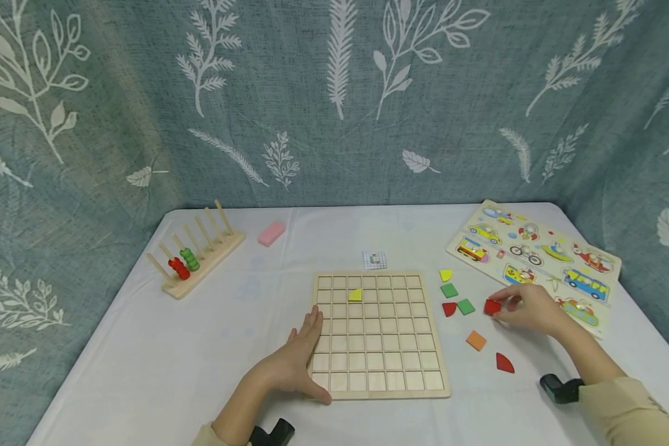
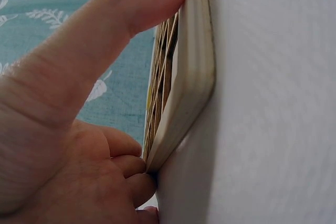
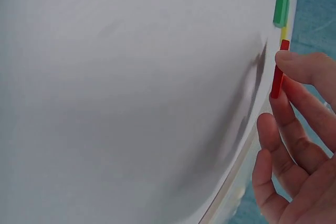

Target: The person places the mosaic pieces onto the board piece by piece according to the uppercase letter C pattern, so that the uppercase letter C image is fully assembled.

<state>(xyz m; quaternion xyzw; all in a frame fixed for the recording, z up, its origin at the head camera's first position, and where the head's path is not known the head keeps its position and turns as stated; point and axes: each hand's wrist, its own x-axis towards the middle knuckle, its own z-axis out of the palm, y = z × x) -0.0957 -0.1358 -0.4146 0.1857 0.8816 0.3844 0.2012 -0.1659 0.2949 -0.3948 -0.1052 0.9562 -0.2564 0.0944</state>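
- Tile in red (image 1: 492,307), and the right hand (image 1: 529,308) had it: fingers nearly closed, thumb and fingertips pinching its edges, just right of the green tiles (image 1: 466,306)!
- Over to the left hand (image 1: 292,367): fingers extended, thumb spread wide, gripping nothing, just touching the left edge and near corner of the grid board (image 1: 373,342).
- One yellow piece (image 1: 355,295) sat in that grid, upper left of centre.
- Right of the board, more colour: a second yellow piece (image 1: 446,275), two red wedges (image 1: 504,363) and an orange square (image 1: 476,341).
- Behind the grid lay a small patterned card (image 1: 375,260).
- Farther out on the white-covered bench (image 1: 245,334): picture puzzle (image 1: 496,266) far right, pink block (image 1: 271,233) and beaded peg rack (image 1: 209,261) far left.
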